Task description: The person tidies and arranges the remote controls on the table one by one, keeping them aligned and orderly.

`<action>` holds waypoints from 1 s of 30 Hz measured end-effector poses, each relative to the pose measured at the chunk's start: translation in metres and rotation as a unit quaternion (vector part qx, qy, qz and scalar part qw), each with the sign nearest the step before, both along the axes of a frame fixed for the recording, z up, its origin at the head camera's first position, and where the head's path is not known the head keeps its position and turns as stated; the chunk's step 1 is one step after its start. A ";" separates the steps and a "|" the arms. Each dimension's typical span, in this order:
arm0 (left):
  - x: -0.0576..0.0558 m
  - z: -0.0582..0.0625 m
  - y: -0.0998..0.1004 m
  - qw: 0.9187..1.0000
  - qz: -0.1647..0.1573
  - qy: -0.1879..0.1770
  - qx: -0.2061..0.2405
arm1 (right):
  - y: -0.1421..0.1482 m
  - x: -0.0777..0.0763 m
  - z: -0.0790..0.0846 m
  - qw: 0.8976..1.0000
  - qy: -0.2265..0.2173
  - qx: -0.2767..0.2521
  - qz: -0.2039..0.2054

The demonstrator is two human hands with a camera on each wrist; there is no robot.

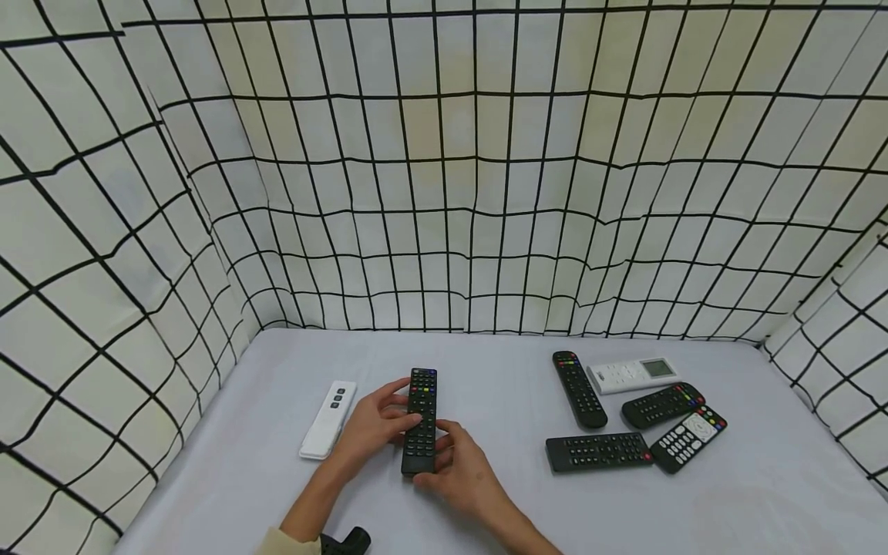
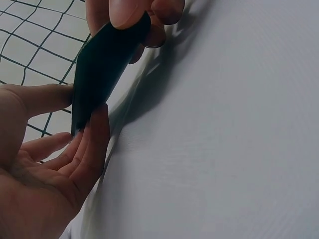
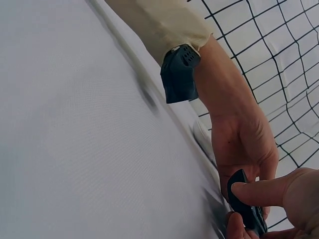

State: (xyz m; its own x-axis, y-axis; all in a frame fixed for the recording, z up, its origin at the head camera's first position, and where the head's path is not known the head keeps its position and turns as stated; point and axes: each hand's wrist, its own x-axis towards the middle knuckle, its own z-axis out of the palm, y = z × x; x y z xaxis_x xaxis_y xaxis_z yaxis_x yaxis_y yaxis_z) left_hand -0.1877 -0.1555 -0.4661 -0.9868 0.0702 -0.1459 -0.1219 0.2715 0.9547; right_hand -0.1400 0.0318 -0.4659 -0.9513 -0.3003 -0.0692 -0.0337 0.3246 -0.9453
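A long black remote control (image 1: 421, 424) is held upright in the head view, its far end pointing away and its buttons facing up. My left hand (image 1: 375, 422) grips its left side, thumb laid across the buttons. From the lower right, my right hand (image 1: 466, 472) holds the near end, with the thumb at the bottom edge. In the left wrist view the remote's dark underside (image 2: 99, 69) is raised over the white cloth, and a shadow falls beneath it. The right wrist view has the right thumb pressed on the remote's end (image 3: 239, 196).
Left of the hands lies a white remote (image 1: 329, 420). On the right are several more: black ones (image 1: 580, 389) (image 1: 599, 452) (image 1: 663, 405), one with white buttons (image 1: 688, 439), and a white one with a screen (image 1: 633, 375). Black-gridded white walls (image 1: 458, 185) enclose the table (image 1: 499, 370).
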 end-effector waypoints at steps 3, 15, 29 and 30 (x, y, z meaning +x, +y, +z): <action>0.001 0.001 -0.004 1.000 0.003 0.000 -0.008 | -0.005 0.001 0.000 1.000 0.002 -0.003 0.001; 0.003 0.005 -0.014 0.997 0.009 0.020 -0.070 | -0.023 0.001 -0.002 1.000 -0.004 -0.008 -0.009; 0.006 0.010 -0.020 0.986 0.023 0.041 -0.161 | -0.038 0.004 0.000 0.999 0.000 0.031 -0.023; 0.006 0.010 -0.020 0.985 0.021 0.043 -0.164 | -0.039 0.005 0.000 0.999 -0.002 0.034 -0.026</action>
State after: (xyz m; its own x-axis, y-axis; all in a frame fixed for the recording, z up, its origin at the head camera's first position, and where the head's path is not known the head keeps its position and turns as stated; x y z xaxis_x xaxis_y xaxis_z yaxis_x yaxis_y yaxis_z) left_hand -0.1819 -0.1752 -0.4564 -0.9976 -0.0077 -0.0695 -0.0617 0.5633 0.8239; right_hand -0.1355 -0.0072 -0.4658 -0.9651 -0.2454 -0.0915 -0.0114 0.3884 -0.9214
